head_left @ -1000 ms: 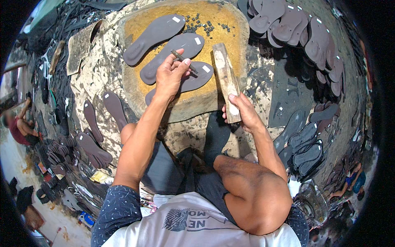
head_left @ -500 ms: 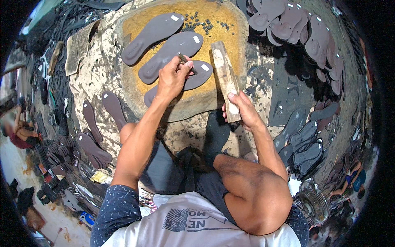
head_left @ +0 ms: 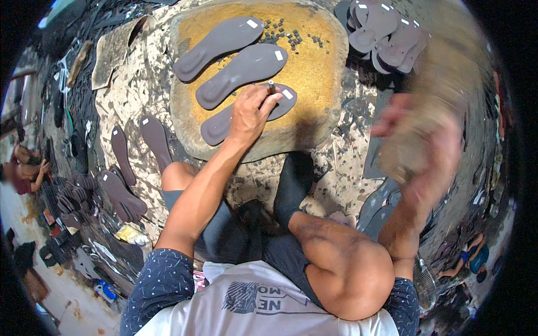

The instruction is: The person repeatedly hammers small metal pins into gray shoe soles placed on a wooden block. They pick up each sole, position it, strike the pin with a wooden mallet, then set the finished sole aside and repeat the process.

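Left hand (head_left: pixel 250 115) pinching dark rod (head_left: pixel 272 87) roughly upright over nearest sole (head_left: pixel 216 129), sole's long axis running near-left to far-right; blurred right hand (head_left: pixel 436 151) gripping wooden bar (head_left: pixel 444 70), well right.

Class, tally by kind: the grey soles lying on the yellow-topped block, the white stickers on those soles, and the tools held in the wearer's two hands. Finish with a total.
Grey soles: 3
White stickers: 3
Dark rod in the left hand: 1
Wooden bar, motion-blurred, in the right hand: 1
Total: 8
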Demonstrator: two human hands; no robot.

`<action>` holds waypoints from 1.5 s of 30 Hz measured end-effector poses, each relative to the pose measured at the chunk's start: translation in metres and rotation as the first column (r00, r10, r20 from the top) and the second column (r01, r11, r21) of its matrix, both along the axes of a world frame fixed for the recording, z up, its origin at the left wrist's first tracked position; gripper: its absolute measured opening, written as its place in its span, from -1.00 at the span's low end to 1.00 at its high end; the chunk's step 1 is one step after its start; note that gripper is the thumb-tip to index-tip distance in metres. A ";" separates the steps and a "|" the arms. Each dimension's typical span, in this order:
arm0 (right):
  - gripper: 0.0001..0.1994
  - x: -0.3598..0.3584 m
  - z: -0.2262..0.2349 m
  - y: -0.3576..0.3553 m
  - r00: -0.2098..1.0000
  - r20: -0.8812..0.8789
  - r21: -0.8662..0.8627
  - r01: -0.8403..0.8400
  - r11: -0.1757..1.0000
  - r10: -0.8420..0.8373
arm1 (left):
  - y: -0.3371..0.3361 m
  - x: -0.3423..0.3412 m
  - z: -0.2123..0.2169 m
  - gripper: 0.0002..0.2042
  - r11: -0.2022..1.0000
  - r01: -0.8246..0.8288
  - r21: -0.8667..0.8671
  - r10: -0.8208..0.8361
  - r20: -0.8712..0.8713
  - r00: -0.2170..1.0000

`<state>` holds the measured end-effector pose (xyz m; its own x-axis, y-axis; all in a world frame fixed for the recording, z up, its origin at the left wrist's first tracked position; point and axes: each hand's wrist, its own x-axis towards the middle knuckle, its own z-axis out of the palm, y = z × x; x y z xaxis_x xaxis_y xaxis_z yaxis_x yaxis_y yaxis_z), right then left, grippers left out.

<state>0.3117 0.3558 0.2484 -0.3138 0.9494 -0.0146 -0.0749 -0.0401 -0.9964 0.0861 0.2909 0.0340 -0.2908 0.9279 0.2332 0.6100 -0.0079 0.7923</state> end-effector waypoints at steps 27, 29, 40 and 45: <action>-0.56 0.026 -0.137 -0.030 0.968 -0.071 -0.806 -0.199 0.557 0.242 | 0.087 -0.044 -0.007 -0.70 0.963 -0.167 -0.213 0.221 0.259 0.940; -0.57 0.024 -0.127 -0.022 0.974 -0.052 -0.790 -0.176 0.587 0.221 | 0.087 -0.041 -0.003 -0.71 0.959 -0.161 -0.231 0.211 0.211 0.955; -0.33 -0.036 0.004 0.035 0.998 0.025 0.171 0.047 0.984 -0.052 | 0.078 -0.045 -0.020 -0.87 0.984 -0.084 0.155 0.108 -0.154 0.982; -0.47 -0.012 -0.155 0.025 0.660 0.743 0.285 -0.459 0.842 0.108 | 0.084 -0.027 -0.018 -0.81 0.967 0.033 0.251 0.009 -0.166 0.986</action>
